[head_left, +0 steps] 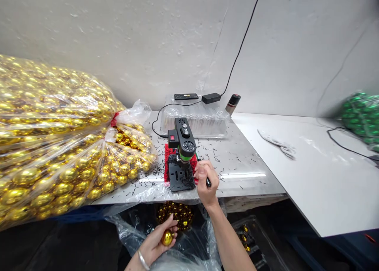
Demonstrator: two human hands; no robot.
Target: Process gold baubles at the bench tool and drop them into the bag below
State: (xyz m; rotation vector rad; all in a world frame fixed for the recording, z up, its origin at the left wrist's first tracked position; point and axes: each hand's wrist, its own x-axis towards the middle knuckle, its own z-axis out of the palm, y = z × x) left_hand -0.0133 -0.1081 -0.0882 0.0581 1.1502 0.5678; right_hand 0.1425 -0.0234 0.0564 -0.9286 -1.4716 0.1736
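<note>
My left hand (pixel 161 237) is low in front of the table, its fingers curled round a shiny gold ball (pixel 167 237). My right hand (pixel 207 180) grips a black-tipped handle (pixel 209 182) at the right side of a small black machine (pixel 185 139). That machine has a green ring under its head and a black slotted base plate (pixel 177 179), which rests on a red mat (pixel 166 164). Below the table edge, more gold balls (pixel 174 213) lie in a clear plastic bag (pixel 133 227), just beyond my left hand.
Big clear bags of gold balls (pixel 59 144) fill the left. Behind the machine are a clear plastic box (pixel 195 121), a phone (pixel 186 96), a power adapter (pixel 211 98) and a can (pixel 233 104). Black scraps litter the table (pixel 245 164). Green balls (pixel 361 117) sit far right.
</note>
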